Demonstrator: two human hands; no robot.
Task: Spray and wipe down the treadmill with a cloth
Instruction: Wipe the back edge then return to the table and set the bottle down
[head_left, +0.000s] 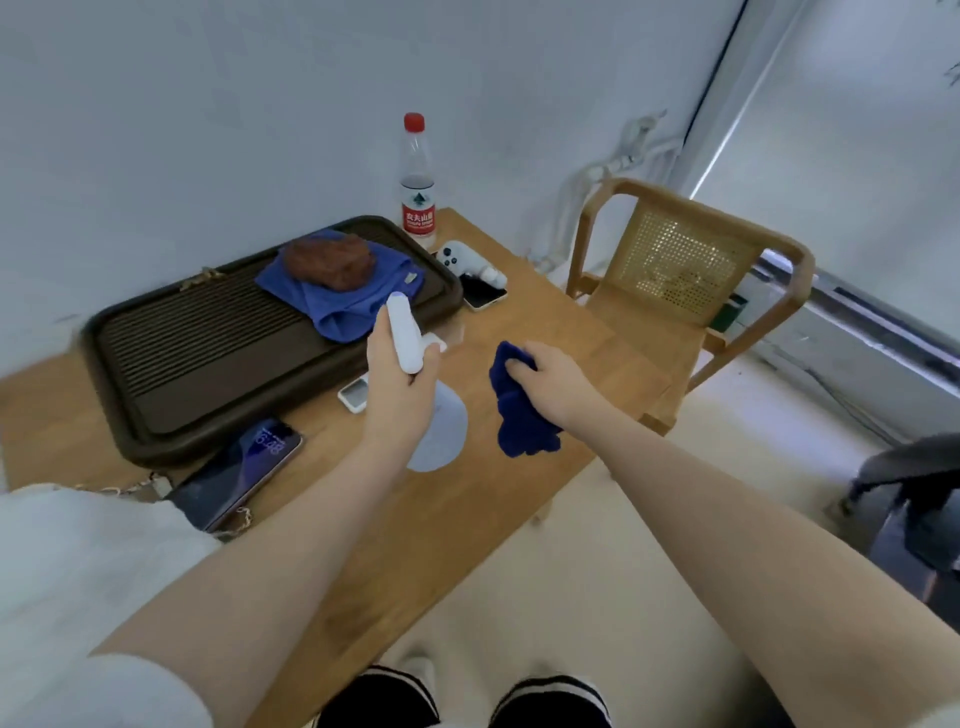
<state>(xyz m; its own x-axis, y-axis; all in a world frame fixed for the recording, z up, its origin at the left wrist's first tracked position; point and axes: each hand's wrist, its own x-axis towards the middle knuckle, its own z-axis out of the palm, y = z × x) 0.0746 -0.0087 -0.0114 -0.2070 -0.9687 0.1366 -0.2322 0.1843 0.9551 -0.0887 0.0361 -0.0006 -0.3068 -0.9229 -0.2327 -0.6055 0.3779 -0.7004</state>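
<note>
two feet in dark slippers (462, 696) are seen at the very bottom, on a pale floor (597, 597). a white sleeve (67, 571) is seen low on the left side.

a little farther out, a wooden table (519, 322) is reached over by both bare arms. a phone with a lit screen (239, 473) is laid near the table's near edge, to the left of the left arm.

a white spray bottle (408, 338) is held up in the left hand (397, 384). the fingers are curled tight around its neck, and its pale round body (441, 431) is seen hanging below the hand. a dark blue cloth (519, 410) is gripped by the right hand (550, 379). the fingers are closed over the top of the cloth, and the rest of it hangs down above the table. the two hands are kept a little apart.

a small white box (353, 395) is set on the table just left of the left hand. behind it, a big dark tray (197, 353) is laid. a lighter blue cloth (343, 296) is spread on the tray, and a brown lump (330, 262) is rested on that cloth.

farther back, a white game controller (457, 257) and another phone (483, 293) are found. a clear water bottle with a red cap (417, 182) is stood upright near the wall (208, 104). a wooden chair with a woven back (685, 260) is placed at the table's right end. a dark blurry shape (914, 499) is seen at the right edge; it cannot be told what it is.
</note>
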